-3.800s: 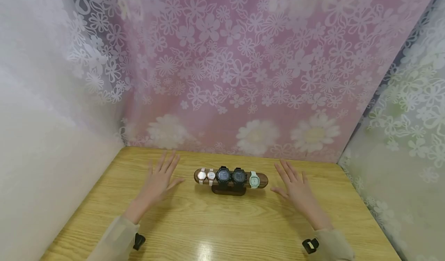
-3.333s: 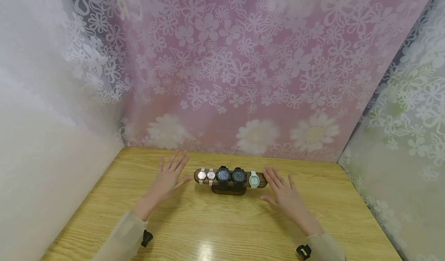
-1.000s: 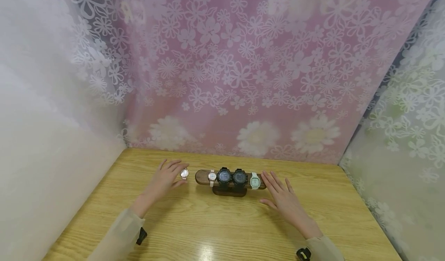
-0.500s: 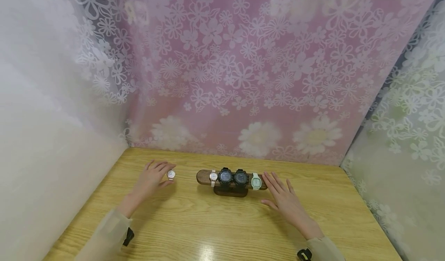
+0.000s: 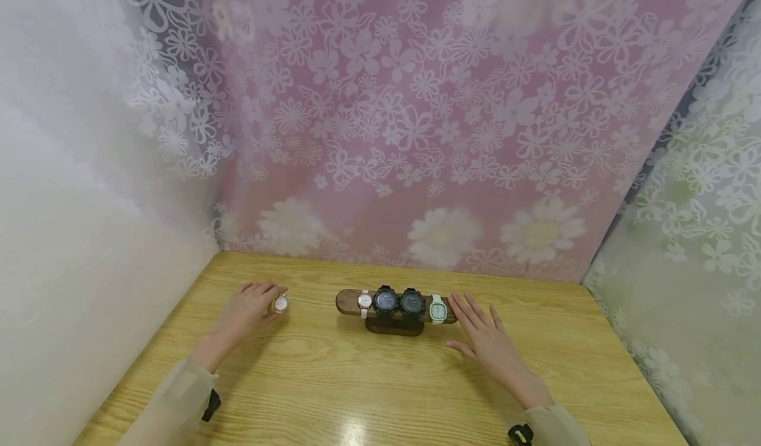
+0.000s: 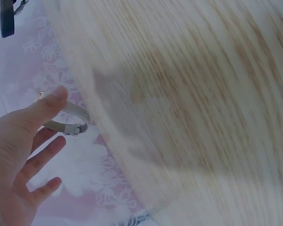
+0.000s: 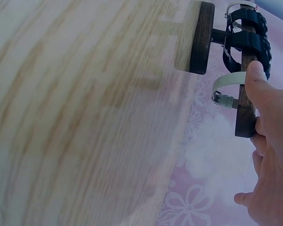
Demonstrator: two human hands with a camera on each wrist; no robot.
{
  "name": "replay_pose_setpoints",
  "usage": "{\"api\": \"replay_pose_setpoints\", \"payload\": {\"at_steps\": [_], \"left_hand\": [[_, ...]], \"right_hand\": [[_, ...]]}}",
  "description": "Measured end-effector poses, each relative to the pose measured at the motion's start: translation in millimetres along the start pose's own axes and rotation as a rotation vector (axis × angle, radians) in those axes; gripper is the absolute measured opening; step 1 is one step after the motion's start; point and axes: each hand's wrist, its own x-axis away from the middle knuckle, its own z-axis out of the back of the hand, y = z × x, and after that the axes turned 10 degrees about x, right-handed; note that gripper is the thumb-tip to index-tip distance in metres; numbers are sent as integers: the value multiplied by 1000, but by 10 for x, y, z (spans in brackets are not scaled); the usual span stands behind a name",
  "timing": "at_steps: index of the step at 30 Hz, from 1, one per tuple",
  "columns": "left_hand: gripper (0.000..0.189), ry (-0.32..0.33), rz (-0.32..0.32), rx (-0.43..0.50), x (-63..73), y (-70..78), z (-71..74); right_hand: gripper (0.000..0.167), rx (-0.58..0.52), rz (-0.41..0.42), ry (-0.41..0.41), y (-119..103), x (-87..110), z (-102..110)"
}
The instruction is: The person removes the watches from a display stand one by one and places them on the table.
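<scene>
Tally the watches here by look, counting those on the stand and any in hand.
Small, pale, round: 2 (held watch in left hand, pale watch on the stand)
Large, black: 2 (left black watch, right black watch)
Mint green, squarish: 1 (mint watch)
Total: 5 watches

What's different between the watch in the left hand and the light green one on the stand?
Place: the held watch is pinched in the left hand, apart from the stand; the green watch is strapped round its bar.
Shape: the held watch has a round face; the green watch has a squarish one.
Size: the held watch's face looks smaller than the green watch's.
Shared: both are light-coloured wristwatches.
</scene>
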Motion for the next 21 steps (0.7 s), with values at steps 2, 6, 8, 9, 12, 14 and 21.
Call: {"api": "replay_pose_setpoints", "payload": {"at_steps": [2,6,8,9,12,14,21], "left_hand": [[57,-25,18,-5,2,7,5],[56,-107,53,-25,5,13,9],[55,-153,65,-27,1,10,-2],[55,-170,66,-28,-2,10,-9],[55,-193,64,-23,-14,9,-37],[55,-190,58,-15,-22,8,-66],[54,-169,41,27,-55,24,-155]], "right_hand": [[93,-2,2,8,4,2,-4],[93,0,5,8,14,2,-7],[93,2,5,1,18,2,-5],[93,3,2,-5,18,2,-3],[92,-1,-2,-19,16,-1,0],[92,-9,-9,-29,14,-3,3],[92,-18,-23,-39,-4,-4,11]]}}
